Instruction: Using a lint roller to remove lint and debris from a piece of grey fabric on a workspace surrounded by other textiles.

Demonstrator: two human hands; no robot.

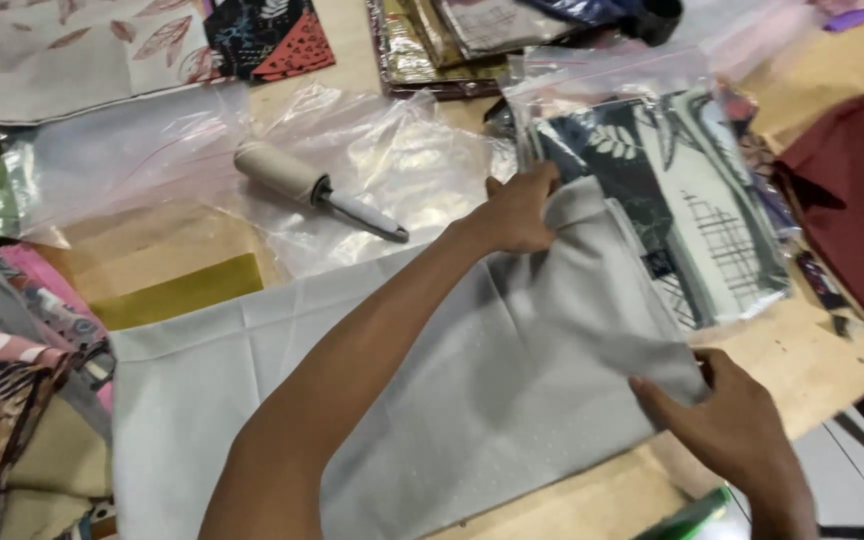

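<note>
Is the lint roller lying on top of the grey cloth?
No, the lint roller lies on a clear plastic bag beyond the grey cloth, apart from it.
</note>
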